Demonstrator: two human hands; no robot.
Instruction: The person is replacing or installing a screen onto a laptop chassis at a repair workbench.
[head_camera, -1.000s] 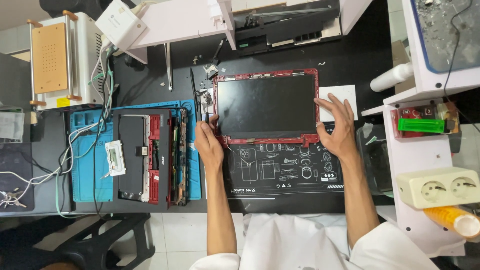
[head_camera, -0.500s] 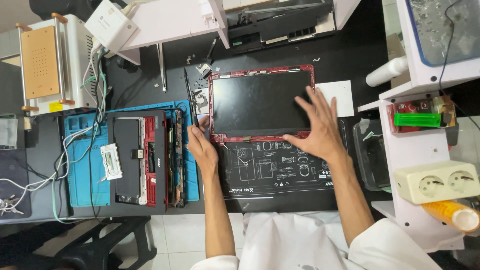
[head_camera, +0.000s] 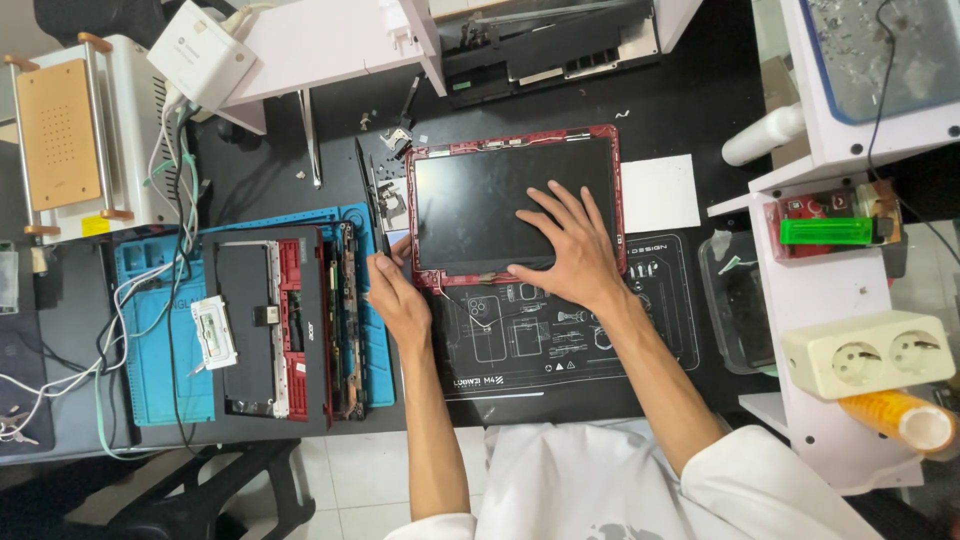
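The left hand (head_camera: 398, 300) was seen at the near left corner of the red-framed screen panel (head_camera: 505, 200), its fingers curled against that corner; whether anything was pinched could not be told. The right hand (head_camera: 570, 250) was laid flat on the dark glass near the panel's near edge, fingers spread. The panel lay face up toward the middle of the black surface (head_camera: 680, 110), its near edge overlapping a dark printed work mat (head_camera: 560, 345).

To the left, a blue mat (head_camera: 150, 360) was observed near the surface's left edge, carrying an opened laptop base (head_camera: 268, 325) with red trim and a small white part (head_camera: 213, 332). White cables (head_camera: 110, 300) were trailed across it. A white paper sheet (head_camera: 658, 192) was noted just beside the panel's right edge.

Farther off, a white machine with an orange plate (head_camera: 65, 135) stood at the far left corner. On the white shelf unit (head_camera: 800, 290) at the right edge, a green lighter (head_camera: 825, 231) and a double socket (head_camera: 870, 352) were recorded.
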